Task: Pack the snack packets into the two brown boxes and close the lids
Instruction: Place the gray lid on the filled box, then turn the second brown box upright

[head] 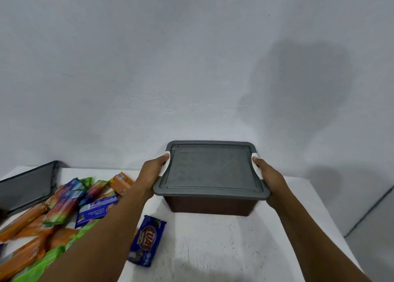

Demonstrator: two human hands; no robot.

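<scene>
Brown box (210, 207) is sitting far-centre on the white table (234, 249), with its grey lid (210, 168) on. Left hand (152, 173) and right hand (269, 177) are gripping its opposite sides by the white clips. Rigid plastic, probably light, so a side grip is suiting it. Snack packets (64, 205) are lying loose at left, likely thin and slippery.

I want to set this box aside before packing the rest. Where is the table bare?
Bare table lies nearer the camera than the brown box, from the lone blue packet to the right edge, and in a strip right of the box. Crowded: the left side, with the packet pile and a loose grey lid.
</scene>
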